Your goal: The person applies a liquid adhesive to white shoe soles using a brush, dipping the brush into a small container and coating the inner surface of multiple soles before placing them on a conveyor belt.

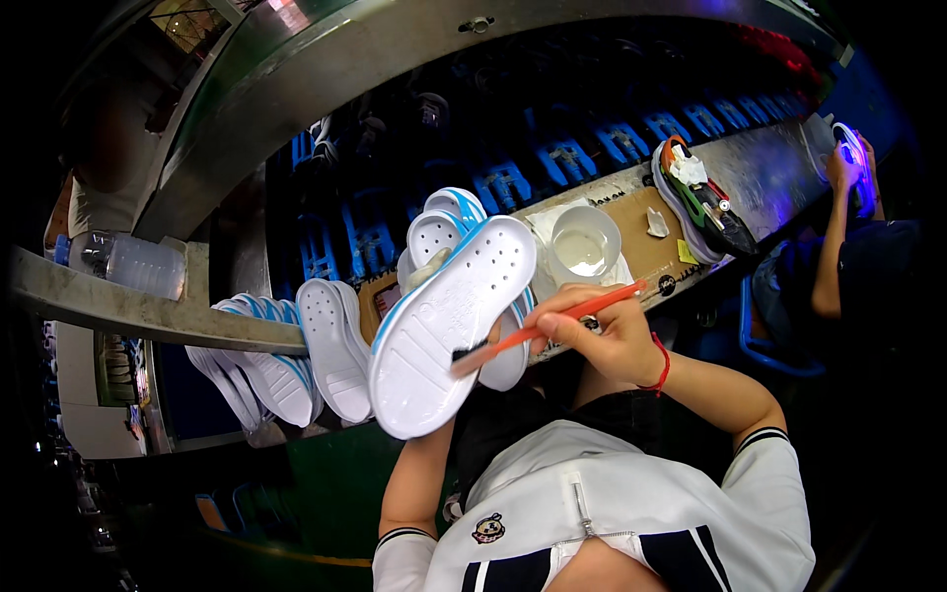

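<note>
White sole (449, 321) clasped over left grip (430, 267), red brush (508, 341) pinched in right grip (600, 333)

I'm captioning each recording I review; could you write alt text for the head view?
A person's right hand holds an orange-handled brush, its tip over a white, blue-edged shoe sole. A white tub stands beyond the hand, more white soles are at the left, and a multicoloured shoe lies to the right.

The left hand (426, 269), mostly hidden, holds a white sole (464, 291) from behind. Over the sole, the right hand (607, 331) grips an orange brush (515, 339); right of it sits a white bowl (610, 229), left of it more soles (330, 345).
</note>
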A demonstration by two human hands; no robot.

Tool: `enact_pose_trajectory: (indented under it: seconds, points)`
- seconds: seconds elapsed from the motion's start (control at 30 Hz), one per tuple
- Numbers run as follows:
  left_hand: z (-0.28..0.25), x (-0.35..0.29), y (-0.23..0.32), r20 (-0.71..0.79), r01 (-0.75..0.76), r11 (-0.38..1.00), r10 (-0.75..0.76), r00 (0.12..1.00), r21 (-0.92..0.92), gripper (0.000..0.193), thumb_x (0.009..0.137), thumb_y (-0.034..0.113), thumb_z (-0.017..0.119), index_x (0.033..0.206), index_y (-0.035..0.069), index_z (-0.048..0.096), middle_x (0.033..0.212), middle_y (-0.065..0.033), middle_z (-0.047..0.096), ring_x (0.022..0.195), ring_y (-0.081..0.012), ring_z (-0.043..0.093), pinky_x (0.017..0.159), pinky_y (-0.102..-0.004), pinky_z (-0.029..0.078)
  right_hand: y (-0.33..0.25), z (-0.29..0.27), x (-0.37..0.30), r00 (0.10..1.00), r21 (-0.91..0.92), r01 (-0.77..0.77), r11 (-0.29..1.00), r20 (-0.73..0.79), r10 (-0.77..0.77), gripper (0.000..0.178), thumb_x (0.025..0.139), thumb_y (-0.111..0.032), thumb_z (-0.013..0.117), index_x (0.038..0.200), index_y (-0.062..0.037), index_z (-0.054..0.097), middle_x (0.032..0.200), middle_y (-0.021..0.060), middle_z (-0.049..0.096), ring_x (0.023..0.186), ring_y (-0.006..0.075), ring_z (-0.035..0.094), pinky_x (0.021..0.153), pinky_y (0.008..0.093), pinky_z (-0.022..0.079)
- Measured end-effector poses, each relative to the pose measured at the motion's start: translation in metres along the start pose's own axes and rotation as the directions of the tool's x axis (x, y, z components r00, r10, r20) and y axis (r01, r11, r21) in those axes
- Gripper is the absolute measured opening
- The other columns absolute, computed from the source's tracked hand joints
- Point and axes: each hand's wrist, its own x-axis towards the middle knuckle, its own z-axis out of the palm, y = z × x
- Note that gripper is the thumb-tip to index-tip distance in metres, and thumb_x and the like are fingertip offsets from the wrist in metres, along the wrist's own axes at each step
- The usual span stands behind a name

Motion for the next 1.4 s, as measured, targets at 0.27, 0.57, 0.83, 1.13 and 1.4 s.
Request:
enact_pose_trajectory:
  seconds: [0.27, 0.57, 0.83, 1.13, 1.4]
  points:
    - [-0.01, 0.004, 0.022, 0.016, 0.093, 0.94, -0.093, 0.996, -0.328, 0.057, 0.075, 0.014, 0.075, 0.126, 0.006, 0.051, 0.123, -0.011, 0.053, 0.111, -0.0185, 0.055, 0.094, -0.0304, 0.045, 0.016, -0.063, 0.056, 0.949, -0.376, 0.232, 0.897, -0.117, -0.294, 0.014, 0.086, -0.011, 0.063, 0.09, 0.0016, 0.069, 0.084, 0.0091, 0.069, 0.074, 0.0129, 0.064, 0.066, 0.0256, 0.05]
    - [-0.029, 0.099, 0.086, -0.257, -0.301, 0.936, 0.341, 0.904, 0.183, 0.047, 0.086, 0.036, 0.06, 0.125, 0.009, 0.053, 0.124, -0.0101, 0.054, 0.107, -0.0249, 0.057, 0.096, -0.0365, 0.043, -0.017, -0.069, 0.007, 0.855, 0.321, 0.266, 0.909, -0.515, -0.068, 0.021, 0.093, -0.014, 0.053, 0.097, 0.0045, 0.063, 0.078, 0.0126, 0.067, 0.069, 0.0156, 0.065, 0.069, 0.0223, 0.049]
    - [-0.132, 0.419, 0.075, -0.109, -0.155, 0.659, 0.111, 0.988, -0.736, 0.039, 0.076, -0.004, 0.068, 0.109, -0.011, 0.051, 0.112, -0.0191, 0.057, 0.091, -0.0281, 0.064, 0.081, -0.0324, 0.057, -0.013, -0.073, -0.01, 0.86, 0.281, 0.22, 0.934, -0.508, -0.05, 0.02, 0.093, -0.014, 0.053, 0.097, 0.003, 0.064, 0.077, 0.0116, 0.067, 0.068, 0.0109, 0.059, 0.066, 0.0229, 0.039]
    - [-0.068, 0.135, 0.012, 0.318, -0.807, 0.587, 0.755, 0.574, 0.063, 0.05, 0.063, -0.003, 0.065, 0.111, 0.002, 0.054, 0.1, -0.0153, 0.061, 0.082, -0.0324, 0.064, 0.068, -0.0359, 0.052, 0.04, -0.074, -0.06, 0.816, 0.374, -0.027, 0.927, -0.528, 0.237, 0.021, 0.091, -0.014, 0.056, 0.096, 0.005, 0.064, 0.074, 0.0113, 0.067, 0.066, 0.0118, 0.061, 0.064, 0.0213, 0.042]
    - [-0.049, 0.031, -0.031, 0.342, 0.137, 0.989, -0.151, 0.928, 0.064, 0.103, 0.062, 0.036, 0.08, 0.135, -0.008, 0.022, 0.13, -0.0281, 0.032, 0.122, -0.0394, 0.035, 0.101, -0.0408, 0.032, 0.061, -0.069, -0.075, 0.776, 0.425, -0.069, 0.903, -0.546, 0.316, 0.021, 0.092, -0.013, 0.054, 0.096, 0.0053, 0.064, 0.074, 0.0099, 0.066, 0.067, 0.0111, 0.06, 0.063, 0.021, 0.042]
